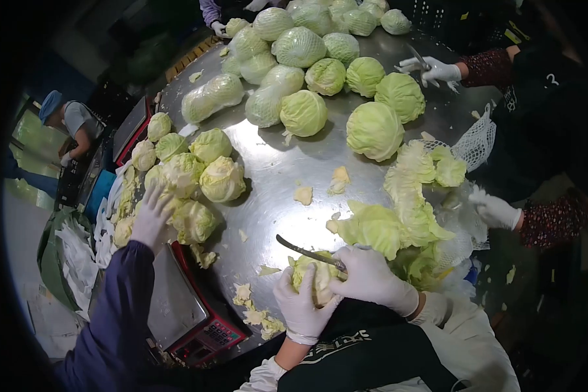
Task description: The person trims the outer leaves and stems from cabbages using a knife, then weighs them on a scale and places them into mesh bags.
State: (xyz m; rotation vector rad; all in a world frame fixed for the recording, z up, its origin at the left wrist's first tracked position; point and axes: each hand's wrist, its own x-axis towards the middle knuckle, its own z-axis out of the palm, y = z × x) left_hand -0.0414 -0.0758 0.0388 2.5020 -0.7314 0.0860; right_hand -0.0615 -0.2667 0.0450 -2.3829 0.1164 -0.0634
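Left hand [302, 310] grips cabbage [323, 286], low middle of frame. Right hand [374, 277] holds knife [307, 251] just right of it; blade slants to upper left, over cabbage. Left hand nearer cabbage's left side. Loose leaves [372, 228] up and right, on shiny bench [268, 160]. White letters [336, 346] on dark apron [366, 369], bottom middle, too unclear to read.

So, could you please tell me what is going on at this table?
The camera wearer's gloved left hand holds a partly trimmed cabbage, while the right hand holds a curved knife against it. Loose outer leaves lie nearby on the metal table. A co-worker's gloved hand is at the pile of cabbages on the left. Toward the far side are cabbages in netting, with a few unwrapped ones beside them.
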